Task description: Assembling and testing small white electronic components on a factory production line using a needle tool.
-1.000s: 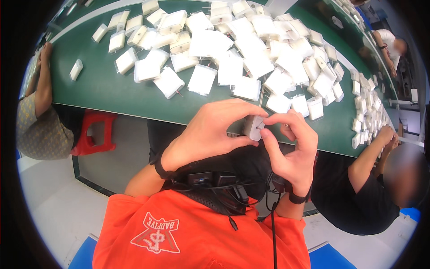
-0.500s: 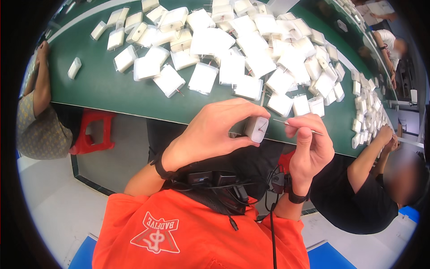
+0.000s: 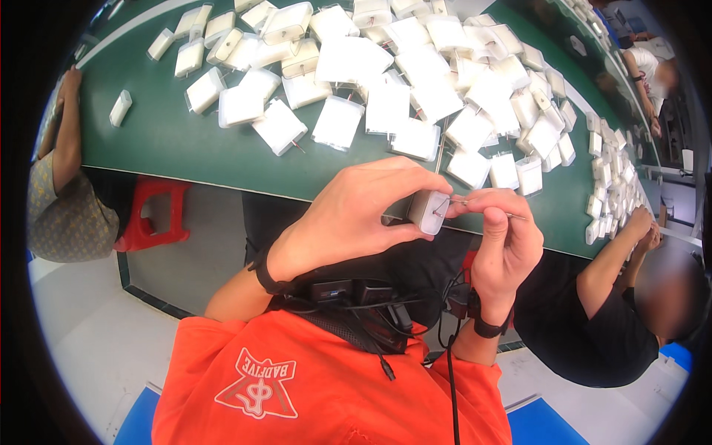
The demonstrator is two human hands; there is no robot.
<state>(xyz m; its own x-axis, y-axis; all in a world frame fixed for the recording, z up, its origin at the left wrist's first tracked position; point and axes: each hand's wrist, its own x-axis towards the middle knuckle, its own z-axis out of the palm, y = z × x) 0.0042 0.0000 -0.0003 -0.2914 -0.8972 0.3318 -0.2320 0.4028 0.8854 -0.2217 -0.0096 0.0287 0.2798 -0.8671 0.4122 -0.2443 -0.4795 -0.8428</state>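
Left grip wraps white block [image 3: 426, 213] at near edge of table [image 3: 185, 152], wired end facing right. Right grip narrow, pinching thin metal rod [image 3: 517, 217]. Change: rod, clearly apart half a second ago, now back just beside wires [image 3: 440, 211]; block's hold unchanged, rod seemingly within working reach.

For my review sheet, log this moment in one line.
left hand: grips white block; right hand: pinches thin rod; green table: piled blocks
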